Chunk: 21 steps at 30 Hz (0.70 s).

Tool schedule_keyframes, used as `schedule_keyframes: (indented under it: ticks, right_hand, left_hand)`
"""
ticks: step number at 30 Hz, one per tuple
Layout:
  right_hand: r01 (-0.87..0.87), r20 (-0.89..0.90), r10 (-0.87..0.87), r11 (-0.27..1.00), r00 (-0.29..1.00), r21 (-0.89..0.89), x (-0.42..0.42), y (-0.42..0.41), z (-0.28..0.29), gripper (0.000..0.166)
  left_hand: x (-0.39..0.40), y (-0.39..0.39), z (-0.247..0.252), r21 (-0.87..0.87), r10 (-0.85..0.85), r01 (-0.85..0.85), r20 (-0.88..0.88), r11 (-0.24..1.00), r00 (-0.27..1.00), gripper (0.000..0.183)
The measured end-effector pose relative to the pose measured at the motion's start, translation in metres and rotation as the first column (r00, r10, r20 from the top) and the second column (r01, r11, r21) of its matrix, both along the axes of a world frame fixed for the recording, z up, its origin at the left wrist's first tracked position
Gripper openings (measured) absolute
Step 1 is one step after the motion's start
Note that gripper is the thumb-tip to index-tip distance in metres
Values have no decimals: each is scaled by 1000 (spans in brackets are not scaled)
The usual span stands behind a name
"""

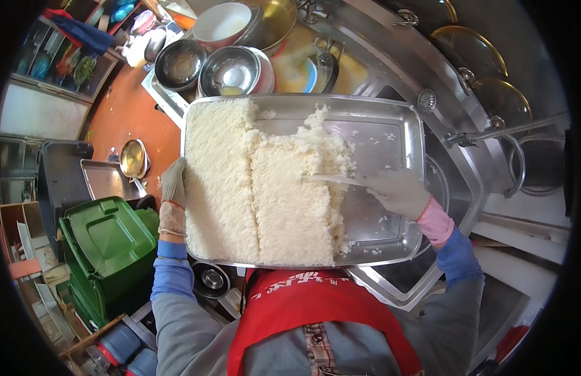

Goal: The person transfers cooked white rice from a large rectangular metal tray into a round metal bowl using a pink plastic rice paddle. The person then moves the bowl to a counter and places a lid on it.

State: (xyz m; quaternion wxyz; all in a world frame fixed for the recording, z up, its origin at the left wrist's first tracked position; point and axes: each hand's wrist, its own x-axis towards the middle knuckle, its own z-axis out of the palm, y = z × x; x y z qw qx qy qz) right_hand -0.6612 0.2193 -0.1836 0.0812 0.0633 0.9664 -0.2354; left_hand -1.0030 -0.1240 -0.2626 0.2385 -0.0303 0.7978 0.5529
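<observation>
A large rectangular stainless-steel tray (377, 127) lies in front of me. Packed cooked white rice (217, 183) fills its left half, and a straight cut line separates that slab from a second block in the middle. The second block's right side is loose and crumbled. In a knit glove, my left hand (173, 181) grips the tray's left rim. My right hand (398, 193), also gloved, is over the bare right part of the tray. It holds a thin pale flat utensil (330, 178), whose tip touches the middle block; its handle is hidden in the fist.
Beyond the tray are stacked metal bowls (230, 70), a white-and-red bowl (222, 22) and a sink basin (351, 70) with dishes in murky water. Right stand a hose faucet (469, 139) and hanging glass lids (474, 51). A green bin (109, 235) stands left on the red floor (126, 108).
</observation>
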Motion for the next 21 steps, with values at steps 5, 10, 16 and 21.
schedule_keyframes:
  ticks: [5,10,16,21]
  right_hand:
    - [-182,-242,167,983,956,-41,-55,-36,-26,30]
    - [157,128,-118,922,985,-354,-26,-4,33,26]
    - [778,683,-455,566,572,-275,27,52,53,34]
    - [671,620,-303,517,724,-531,-42,19,-21,31]
  left_hand:
    - [-3,4,-1,3,37,-37,23,999,999,23]
    - [-5,-7,-6,-8,26,-26,11,1000,1000,26]
    - [5,8,6,-20,45,-44,32,999,998,25]
    - [0,6,-4,8,-18,18,-16,1000,1000,25]
